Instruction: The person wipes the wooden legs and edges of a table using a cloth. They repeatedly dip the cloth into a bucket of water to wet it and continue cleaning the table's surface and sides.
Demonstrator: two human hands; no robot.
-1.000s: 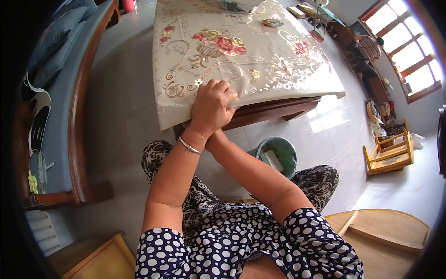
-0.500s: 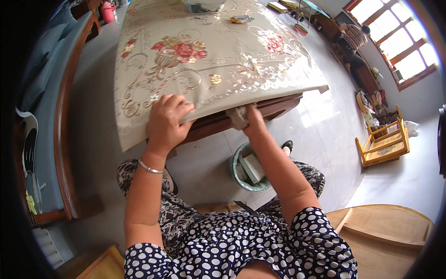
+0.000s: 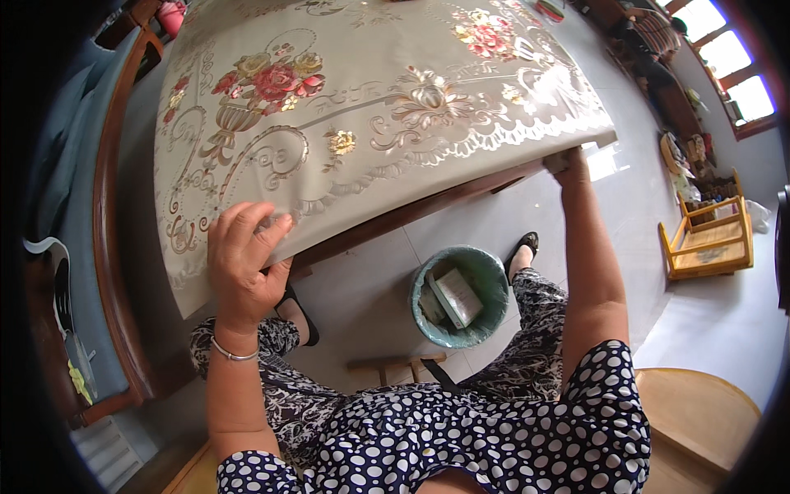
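Left hand (image 3: 244,259): clamped over the near-left stretch of the tablecloth (image 3: 387,169), bent fingers on top, thumb under the edge (firmness of the squeeze impossible to judge).
Left wrist: ringed by a silver bangle (image 3: 234,356).
Right hand (image 3: 573,169): at the far right of the same edge, just short of the cloth's right corner, arm stretched well out; fingertips hidden, so impossible to say whether together or apart.
Patch at the right fingers: a dark greyish bit (image 3: 557,161), perhaps a rag (too small and shaded to be sure of).
Cloth edge: a long line slanting from lower left to upper right, running from hand to hand; left corner nearer the left hand, right corner nearer the right hand.
Cloth top: spread ahead of both hands, patterned with roses and scrolls, cut off by the upper rim of the view.
Under the edge: dark brown wood of the table (image 3: 362,235), between the hands.
Bin (image 3: 486,265): green, lined, upright on the floor, below the edge and between the feet, with a white box (image 3: 457,298) tilted inside.
Farther right: a yellow wooden chair (image 3: 712,239), well apart from the right arm.
Farther left: a blue-cushioned sofa (image 3: 78,222), beyond the cloth's left side.
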